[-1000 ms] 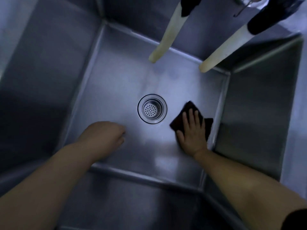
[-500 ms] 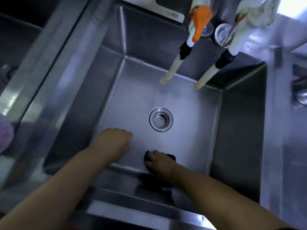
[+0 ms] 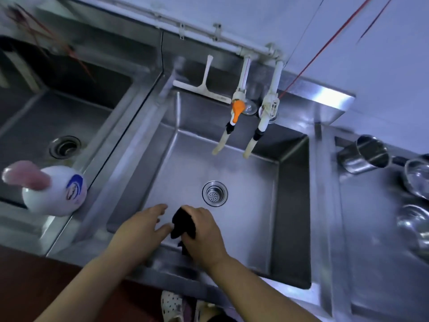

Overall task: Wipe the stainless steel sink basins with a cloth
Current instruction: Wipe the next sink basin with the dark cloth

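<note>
Gripping a crumpled black cloth (image 3: 182, 223), the right hand (image 3: 204, 233) hovers above the brushed stainless steel basin (image 3: 243, 182) near its round perforated drain (image 3: 214, 194); the left hand (image 3: 141, 225) reaches beside it, fingers relaxed.

Steel counter (image 3: 383, 263) bears a white bottle (image 3: 54, 190), squeegee (image 3: 204, 88) and, seemingly, pots (image 3: 364, 154)

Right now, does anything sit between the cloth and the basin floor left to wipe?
Nothing visible does. The right hand grips the dark cloth over the basin floor, bare apart from its drain strainer.
</note>
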A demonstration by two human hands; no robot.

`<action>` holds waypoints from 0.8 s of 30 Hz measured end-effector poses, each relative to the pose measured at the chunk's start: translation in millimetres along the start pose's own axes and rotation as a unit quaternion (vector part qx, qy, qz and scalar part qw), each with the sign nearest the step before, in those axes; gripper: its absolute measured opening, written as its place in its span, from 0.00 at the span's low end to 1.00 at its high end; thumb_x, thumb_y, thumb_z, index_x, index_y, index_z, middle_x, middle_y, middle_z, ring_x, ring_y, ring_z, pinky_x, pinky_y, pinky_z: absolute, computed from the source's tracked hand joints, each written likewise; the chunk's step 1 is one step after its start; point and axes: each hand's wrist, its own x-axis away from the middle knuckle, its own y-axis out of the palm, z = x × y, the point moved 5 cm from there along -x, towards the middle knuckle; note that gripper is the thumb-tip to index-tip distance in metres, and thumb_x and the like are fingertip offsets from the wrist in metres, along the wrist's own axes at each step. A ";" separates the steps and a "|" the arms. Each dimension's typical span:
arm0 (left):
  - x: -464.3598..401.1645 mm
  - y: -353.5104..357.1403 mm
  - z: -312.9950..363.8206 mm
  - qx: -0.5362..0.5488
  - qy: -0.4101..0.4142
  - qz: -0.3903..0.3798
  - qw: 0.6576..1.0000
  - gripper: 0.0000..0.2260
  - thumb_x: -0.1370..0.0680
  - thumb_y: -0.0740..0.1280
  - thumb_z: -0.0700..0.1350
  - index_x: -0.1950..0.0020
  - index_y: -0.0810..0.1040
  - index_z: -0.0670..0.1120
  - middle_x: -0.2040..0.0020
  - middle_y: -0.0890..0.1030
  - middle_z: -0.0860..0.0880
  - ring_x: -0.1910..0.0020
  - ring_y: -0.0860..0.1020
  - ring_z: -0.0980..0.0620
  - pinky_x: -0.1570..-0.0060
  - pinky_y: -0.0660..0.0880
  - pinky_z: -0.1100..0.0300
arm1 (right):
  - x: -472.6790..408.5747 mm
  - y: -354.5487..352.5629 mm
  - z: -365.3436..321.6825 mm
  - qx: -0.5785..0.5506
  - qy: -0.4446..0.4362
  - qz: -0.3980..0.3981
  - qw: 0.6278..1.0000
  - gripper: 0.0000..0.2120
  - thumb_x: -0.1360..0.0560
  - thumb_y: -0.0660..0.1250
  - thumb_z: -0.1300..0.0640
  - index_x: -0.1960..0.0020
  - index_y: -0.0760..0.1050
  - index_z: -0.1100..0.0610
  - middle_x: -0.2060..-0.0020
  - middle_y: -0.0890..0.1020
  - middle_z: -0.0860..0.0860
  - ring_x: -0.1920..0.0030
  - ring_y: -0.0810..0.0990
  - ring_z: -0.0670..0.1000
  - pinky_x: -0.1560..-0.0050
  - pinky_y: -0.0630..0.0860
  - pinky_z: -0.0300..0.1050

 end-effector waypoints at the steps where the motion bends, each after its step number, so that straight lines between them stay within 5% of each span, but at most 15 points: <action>1: 7.5 -5.8 4.2 0.033 -0.010 0.012 0.999 0.20 0.24 0.64 0.56 0.33 0.69 0.56 0.42 0.77 0.59 0.46 0.75 0.58 0.53 0.69 0.63 | 1.7 -4.1 -11.6 -0.009 -0.009 0.012 1.000 0.19 0.33 0.63 0.64 0.43 0.73 0.56 0.51 0.78 0.51 0.49 0.71 0.52 0.52 0.69 0.40; 4: 29.7 -21.2 17.9 0.101 -0.028 0.033 0.994 0.04 0.26 0.66 0.57 0.54 0.75 0.60 0.60 0.80 0.61 0.59 0.78 0.64 0.62 0.71 0.66 | 6.6 -15.3 -38.1 -0.042 -0.045 0.024 0.998 0.12 0.31 0.63 0.64 0.47 0.72 0.57 0.55 0.77 0.52 0.53 0.72 0.54 0.55 0.69 0.43; 7: 51.9 -29.1 33.1 0.141 -0.037 0.071 0.987 0.06 0.27 0.70 0.51 0.62 0.75 0.59 0.67 0.79 0.63 0.65 0.78 0.65 0.66 0.69 0.69 | 17.1 -21.5 -48.7 -0.056 -0.078 0.004 0.995 0.14 0.28 0.63 0.62 0.42 0.73 0.61 0.53 0.78 0.56 0.51 0.74 0.58 0.53 0.70 0.44; 17: 138.8 -57.2 33.8 0.213 -0.076 0.241 0.944 0.11 0.28 0.70 0.38 0.60 0.73 0.52 0.66 0.78 0.52 0.65 0.76 0.59 0.62 0.71 0.59 | 48.4 -36.4 -93.7 -0.091 -0.177 0.007 0.980 0.31 0.33 0.71 0.57 0.32 0.68 0.62 0.39 0.71 0.54 0.38 0.65 0.47 0.36 0.63 0.35; 24: 203.2 -95.7 -16.7 0.199 -0.101 0.316 0.922 0.18 0.29 0.68 0.35 0.57 0.74 0.61 0.60 0.80 0.60 0.60 0.78 0.59 0.56 0.74 0.55 | 36.9 11.1 -147.7 -0.172 -0.094 -0.188 0.962 0.37 0.31 0.70 0.49 0.26 0.57 0.46 0.41 0.72 0.38 0.43 0.70 0.36 0.47 0.68 0.29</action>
